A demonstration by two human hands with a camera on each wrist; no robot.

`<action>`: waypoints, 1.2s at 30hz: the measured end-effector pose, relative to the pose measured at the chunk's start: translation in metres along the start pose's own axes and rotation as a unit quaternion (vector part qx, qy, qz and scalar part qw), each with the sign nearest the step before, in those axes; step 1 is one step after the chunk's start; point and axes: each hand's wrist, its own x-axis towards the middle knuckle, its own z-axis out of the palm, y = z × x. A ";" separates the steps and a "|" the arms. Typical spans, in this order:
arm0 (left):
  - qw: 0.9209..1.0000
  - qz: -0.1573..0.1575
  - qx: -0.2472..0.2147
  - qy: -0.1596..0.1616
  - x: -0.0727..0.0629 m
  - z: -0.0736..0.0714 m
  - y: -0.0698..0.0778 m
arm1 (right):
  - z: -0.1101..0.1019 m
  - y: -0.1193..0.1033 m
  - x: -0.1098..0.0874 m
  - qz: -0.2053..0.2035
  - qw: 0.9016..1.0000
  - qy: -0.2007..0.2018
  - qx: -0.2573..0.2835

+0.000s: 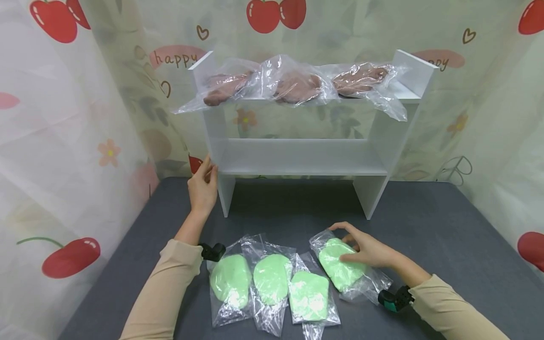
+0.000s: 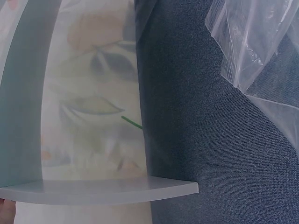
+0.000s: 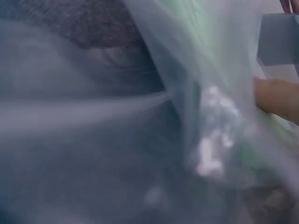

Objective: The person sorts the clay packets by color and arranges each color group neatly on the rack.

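Note:
A plastic bag with a flat light-green slab (image 1: 335, 264) is in my right hand (image 1: 369, 248), thumb over its front and fingers at its upper edge. In the right wrist view the clear plastic (image 3: 201, 107) is blurred and close to the camera. My left hand (image 1: 202, 189) touches the outer left side of a white two-tier shelf (image 1: 297, 156), about level with its lower board. The left wrist view shows its side panel (image 2: 107, 191) with only a bit of the hand at the corner. Three more bagged green slabs (image 1: 231, 281), (image 1: 272, 278), (image 1: 309, 295) lie in a row between my forearms.
Three clear bags with brown lumpy contents (image 1: 227, 87), (image 1: 297, 87), (image 1: 361, 79) lie on the shelf's top board, some plastic hanging over its front edge. The shelf stands at the back of a dark grey table (image 1: 429, 236), before printed cloth (image 1: 297, 42).

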 end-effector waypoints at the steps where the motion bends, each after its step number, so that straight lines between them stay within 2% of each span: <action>1: 1.000 0.001 0.001 0.000 0.000 0.000 0.000 | -0.001 -0.001 0.000 -0.003 1.000 0.011 -0.001; 8: 1.000 0.003 0.001 0.003 0.000 0.001 0.000 | -0.007 -0.006 0.004 -0.059 0.993 0.103 -0.018; 12: 1.000 0.001 0.002 0.005 0.000 0.000 0.000 | -0.010 -0.012 0.006 -0.069 0.989 0.129 -0.017; 18: 1.000 -0.003 0.001 0.004 -0.001 0.001 0.001 | -0.014 -0.025 0.009 -0.066 0.988 0.142 0.001; 26: 1.000 -0.001 0.006 0.005 -0.001 0.000 0.001 | -0.019 -0.038 0.015 -0.069 0.988 0.137 0.015; 36: 1.000 0.001 -0.002 0.008 -0.001 0.001 0.000 | -0.025 -0.056 0.023 -0.096 0.987 0.126 0.032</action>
